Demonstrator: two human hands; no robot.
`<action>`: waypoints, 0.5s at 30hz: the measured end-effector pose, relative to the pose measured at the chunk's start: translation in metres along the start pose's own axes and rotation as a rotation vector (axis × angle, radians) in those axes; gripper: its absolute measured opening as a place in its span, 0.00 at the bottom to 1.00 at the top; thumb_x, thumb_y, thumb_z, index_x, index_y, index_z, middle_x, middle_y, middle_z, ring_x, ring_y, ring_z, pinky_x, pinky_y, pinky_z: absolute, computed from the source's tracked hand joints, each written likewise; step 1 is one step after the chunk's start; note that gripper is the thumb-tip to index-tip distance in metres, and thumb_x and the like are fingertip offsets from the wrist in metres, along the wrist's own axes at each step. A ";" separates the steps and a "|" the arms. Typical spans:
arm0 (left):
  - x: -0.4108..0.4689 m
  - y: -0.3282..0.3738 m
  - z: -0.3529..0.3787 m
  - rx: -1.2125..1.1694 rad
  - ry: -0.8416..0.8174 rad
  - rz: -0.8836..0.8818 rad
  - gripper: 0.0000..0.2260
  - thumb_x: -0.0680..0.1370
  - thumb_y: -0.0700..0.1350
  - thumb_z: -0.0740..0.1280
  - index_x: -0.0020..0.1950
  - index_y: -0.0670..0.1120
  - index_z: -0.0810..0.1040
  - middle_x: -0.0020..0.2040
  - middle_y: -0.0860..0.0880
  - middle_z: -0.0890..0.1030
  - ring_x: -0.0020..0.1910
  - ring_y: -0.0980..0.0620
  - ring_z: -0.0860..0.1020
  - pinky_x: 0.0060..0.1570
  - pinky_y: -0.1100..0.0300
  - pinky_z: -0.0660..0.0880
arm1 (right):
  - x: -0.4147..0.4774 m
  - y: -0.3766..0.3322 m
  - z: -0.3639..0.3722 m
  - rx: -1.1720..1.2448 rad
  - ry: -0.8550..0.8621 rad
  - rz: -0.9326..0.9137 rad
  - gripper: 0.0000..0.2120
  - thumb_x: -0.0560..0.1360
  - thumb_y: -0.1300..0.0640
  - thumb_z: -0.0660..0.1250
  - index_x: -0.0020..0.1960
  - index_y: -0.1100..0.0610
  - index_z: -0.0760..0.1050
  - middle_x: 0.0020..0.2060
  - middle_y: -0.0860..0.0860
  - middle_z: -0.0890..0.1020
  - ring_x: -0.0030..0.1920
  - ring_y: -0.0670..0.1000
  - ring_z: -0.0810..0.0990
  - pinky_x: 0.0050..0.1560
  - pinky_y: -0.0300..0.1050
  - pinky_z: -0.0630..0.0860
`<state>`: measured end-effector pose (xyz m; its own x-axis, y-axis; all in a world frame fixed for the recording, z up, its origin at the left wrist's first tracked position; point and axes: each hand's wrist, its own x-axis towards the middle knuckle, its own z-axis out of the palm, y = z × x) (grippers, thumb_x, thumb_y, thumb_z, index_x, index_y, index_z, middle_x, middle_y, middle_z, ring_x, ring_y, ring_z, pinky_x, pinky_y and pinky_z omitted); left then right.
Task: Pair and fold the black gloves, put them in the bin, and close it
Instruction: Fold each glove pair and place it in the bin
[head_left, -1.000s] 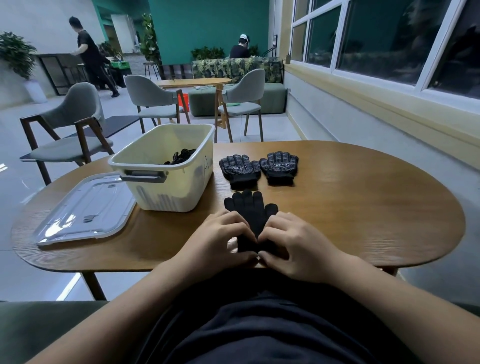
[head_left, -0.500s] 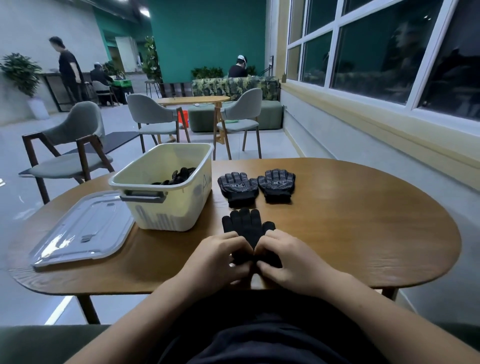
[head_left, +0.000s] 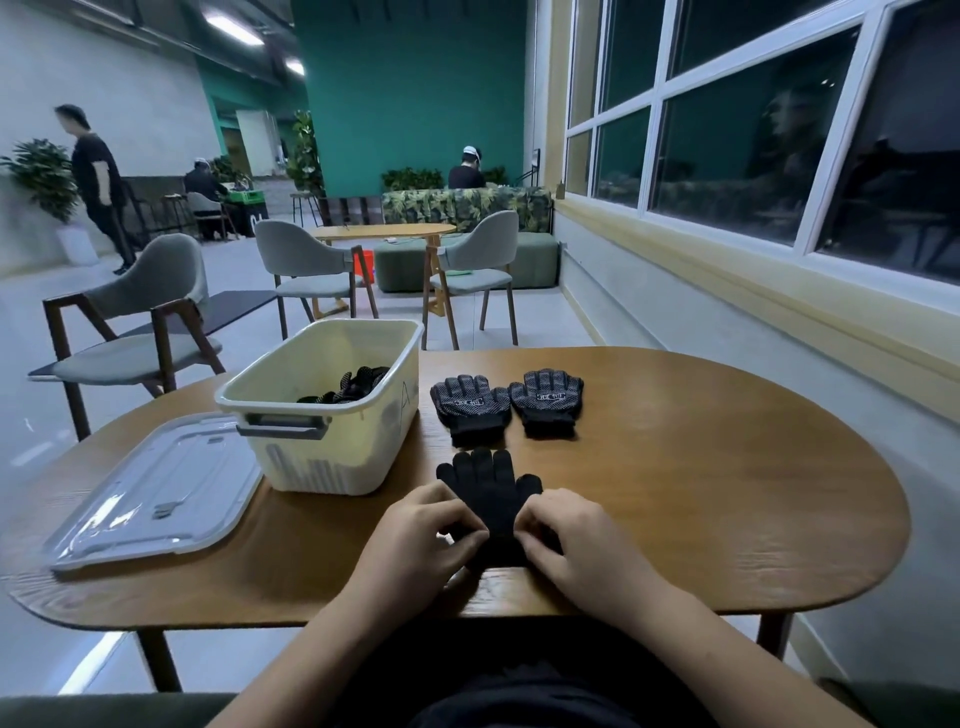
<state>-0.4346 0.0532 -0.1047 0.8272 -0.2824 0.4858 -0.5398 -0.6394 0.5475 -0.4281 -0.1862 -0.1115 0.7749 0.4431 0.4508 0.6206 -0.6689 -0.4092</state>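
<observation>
A plain black glove lies flat near the table's front edge, fingers pointing away from me. My left hand pinches its cuff on the left side and my right hand pinches it on the right. Whether a second glove lies under it I cannot tell. Two black gloves with dotted palms, one beside the other, lie further back. The cream bin stands open to the left with black gloves inside. Its clear lid lies flat at the far left.
The wooden table has bare surface on its right half. Grey chairs and another table stand beyond it. A window wall runs along the right. A person stands far left; others sit in the background.
The camera has tilted up, showing more of the room. My fingers have shifted slightly on the glove's cuff. The person at the far left has moved further left.
</observation>
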 end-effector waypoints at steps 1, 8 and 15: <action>-0.001 0.001 0.000 -0.005 0.005 0.011 0.04 0.76 0.46 0.79 0.46 0.55 0.88 0.45 0.59 0.79 0.46 0.57 0.82 0.44 0.65 0.77 | 0.000 0.000 0.000 -0.029 0.018 -0.013 0.04 0.79 0.50 0.66 0.48 0.49 0.77 0.43 0.42 0.76 0.46 0.44 0.74 0.47 0.44 0.74; -0.005 0.002 -0.002 0.045 -0.020 0.077 0.10 0.75 0.39 0.75 0.50 0.55 0.87 0.47 0.61 0.81 0.45 0.61 0.81 0.44 0.71 0.72 | 0.007 -0.002 0.003 -0.110 0.055 -0.179 0.06 0.77 0.58 0.66 0.50 0.50 0.79 0.46 0.46 0.76 0.46 0.50 0.75 0.47 0.44 0.72; -0.005 0.003 -0.004 0.091 -0.066 0.126 0.09 0.71 0.47 0.76 0.50 0.57 0.86 0.47 0.62 0.79 0.49 0.60 0.79 0.47 0.64 0.78 | 0.007 -0.007 0.000 -0.130 -0.017 -0.205 0.05 0.73 0.53 0.69 0.49 0.52 0.77 0.45 0.47 0.76 0.47 0.51 0.74 0.49 0.49 0.74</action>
<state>-0.4412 0.0551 -0.1027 0.7640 -0.4087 0.4992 -0.6259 -0.6572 0.4199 -0.4272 -0.1783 -0.1060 0.6370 0.5864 0.5004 0.7451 -0.6347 -0.2048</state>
